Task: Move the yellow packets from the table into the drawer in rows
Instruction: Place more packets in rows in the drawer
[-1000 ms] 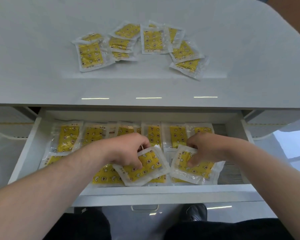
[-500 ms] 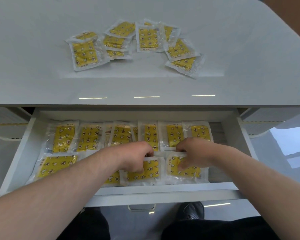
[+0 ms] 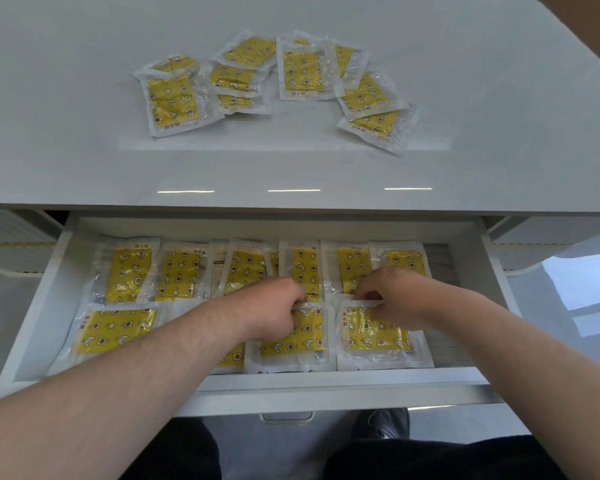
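Note:
The open white drawer (image 3: pixel 326 379) holds yellow packets in two rows, a back row (image 3: pixel 129 268) and a front row (image 3: pixel 115 330). My left hand (image 3: pixel 274 310) pinches the top edge of a front-row packet (image 3: pixel 298 341) that lies flat. Beside it my right hand (image 3: pixel 392 296) pinches the top edge of the rightmost front packet (image 3: pixel 378 337), also flat. Several more yellow packets (image 3: pixel 302 69) lie in a loose overlapping heap on the white table (image 3: pixel 84 161) beyond the drawer.
The table's front edge overhangs the back of the drawer. The drawer's handle (image 3: pixel 286 416) sits below its front panel. My legs and a shoe (image 3: pixel 385 424) are beneath, over a glossy floor. Bare drawer bottom shows at the far right (image 3: pixel 444 344).
Both hands have lowered their packets from tilted to flat in the front row and shifted slightly back to the packets' top edges.

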Available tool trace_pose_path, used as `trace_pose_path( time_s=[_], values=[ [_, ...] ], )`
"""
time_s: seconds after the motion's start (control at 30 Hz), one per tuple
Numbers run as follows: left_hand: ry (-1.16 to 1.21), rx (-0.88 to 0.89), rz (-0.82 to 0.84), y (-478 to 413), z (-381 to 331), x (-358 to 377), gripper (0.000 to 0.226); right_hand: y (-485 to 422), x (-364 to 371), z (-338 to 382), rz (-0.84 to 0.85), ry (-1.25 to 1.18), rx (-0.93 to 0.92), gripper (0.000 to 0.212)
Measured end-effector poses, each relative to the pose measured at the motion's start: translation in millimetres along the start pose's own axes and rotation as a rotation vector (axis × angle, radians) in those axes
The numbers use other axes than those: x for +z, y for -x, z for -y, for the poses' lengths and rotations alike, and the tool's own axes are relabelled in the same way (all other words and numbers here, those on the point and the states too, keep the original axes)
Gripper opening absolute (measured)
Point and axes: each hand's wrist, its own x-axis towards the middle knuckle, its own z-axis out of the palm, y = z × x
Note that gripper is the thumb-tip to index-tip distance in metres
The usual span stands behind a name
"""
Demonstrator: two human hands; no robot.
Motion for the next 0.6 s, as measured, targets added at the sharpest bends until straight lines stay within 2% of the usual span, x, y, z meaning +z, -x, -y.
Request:
trace_pose_path(
  time_s=[0.33, 0.5, 0.6],
  values=[
    [0.025, 0.063, 0.010, 0.5, -1.3, 4.9, 0.020, 2.8, -0.6, -1.5, 0.066, -0.066, 0.003, 0.032],
    [0.011, 0.050, -0.049, -1.8, 2.3, -7.2, 0.040, 6.7, -11.1, 0.9, 0.053, 0.007, 0.008, 0.040],
    [-0.013, 0.076, -0.028, 0.0, 3.3, -5.2, 0.030, 7.8, -10.8, 5.2, 0.052, 0.050, 0.012, 0.046]
  ],
)
